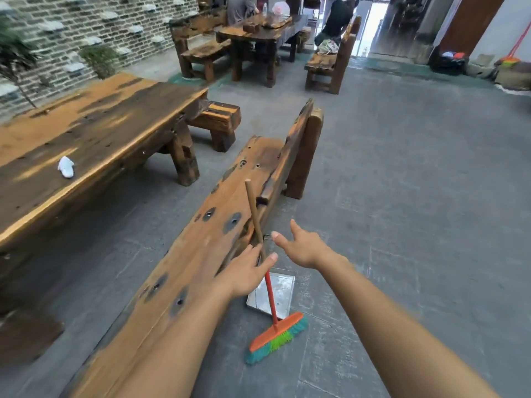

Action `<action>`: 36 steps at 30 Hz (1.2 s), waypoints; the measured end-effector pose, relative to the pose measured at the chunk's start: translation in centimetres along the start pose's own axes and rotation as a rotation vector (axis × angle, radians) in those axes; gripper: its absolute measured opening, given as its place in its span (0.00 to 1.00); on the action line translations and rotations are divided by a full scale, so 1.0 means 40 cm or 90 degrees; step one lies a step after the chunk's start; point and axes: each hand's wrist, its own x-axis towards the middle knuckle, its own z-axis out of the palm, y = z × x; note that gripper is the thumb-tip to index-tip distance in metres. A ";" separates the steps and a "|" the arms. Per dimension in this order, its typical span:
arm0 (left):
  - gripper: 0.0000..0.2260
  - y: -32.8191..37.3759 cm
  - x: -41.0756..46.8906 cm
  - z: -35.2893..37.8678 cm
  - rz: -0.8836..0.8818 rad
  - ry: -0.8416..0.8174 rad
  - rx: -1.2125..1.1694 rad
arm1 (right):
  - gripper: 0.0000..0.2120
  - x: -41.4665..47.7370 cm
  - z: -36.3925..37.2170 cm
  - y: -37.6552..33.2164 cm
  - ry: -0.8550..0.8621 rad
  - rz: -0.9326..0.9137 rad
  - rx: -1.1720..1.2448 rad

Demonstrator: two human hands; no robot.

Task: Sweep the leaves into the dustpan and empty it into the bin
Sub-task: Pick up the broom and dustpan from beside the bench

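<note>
A broom (271, 294) with a red and wooden handle and an orange head with green and teal bristles leans against the wooden bench (201, 254). Its head stands on the grey floor. Behind it a metal dustpan (280, 294) lies on the floor beside the bench. My left hand (247, 271) reaches to the handle with straight fingers, touching or nearly touching it. My right hand (301, 247) is spread open just right of the handle, holding nothing. No leaves are visible.
A long wooden table (86, 133) with a white cloth (66, 167) stands at left. Another table and benches with seated people are at the back (258, 33). A black bin bag (451, 63) and another broom (510, 57) stand at the far right wall.
</note>
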 end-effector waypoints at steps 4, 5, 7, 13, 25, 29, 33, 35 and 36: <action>0.33 -0.029 0.146 0.036 -0.036 0.019 -0.093 | 0.41 0.258 0.009 -0.021 -0.045 -0.043 0.051; 0.32 -0.038 0.161 0.044 -0.049 0.024 -0.105 | 0.37 0.291 0.013 -0.034 -0.052 -0.052 0.049; 0.31 -0.067 0.220 0.041 -0.061 0.038 -0.124 | 0.31 0.403 0.049 -0.063 -0.065 -0.073 0.059; 0.23 -0.176 0.384 0.038 -0.101 0.018 -0.116 | 0.33 0.625 0.167 -0.129 -0.025 -0.088 0.202; 0.16 -0.272 0.617 0.075 -0.161 -0.006 -0.130 | 0.26 0.535 0.194 0.127 -0.171 0.049 0.701; 0.15 -0.215 0.633 0.160 -0.239 0.011 -0.249 | 0.11 0.436 0.252 0.139 -0.113 0.322 0.784; 0.11 -0.167 0.621 0.258 -0.274 0.014 -0.254 | 0.12 0.422 0.326 0.137 -0.200 0.557 1.104; 0.15 -0.126 0.642 0.282 -0.230 0.033 -0.103 | 0.17 0.460 0.331 0.179 -0.154 0.624 1.195; 0.15 -0.122 0.638 0.274 -0.197 0.051 -0.050 | 0.16 0.472 0.341 0.190 -0.120 0.652 1.228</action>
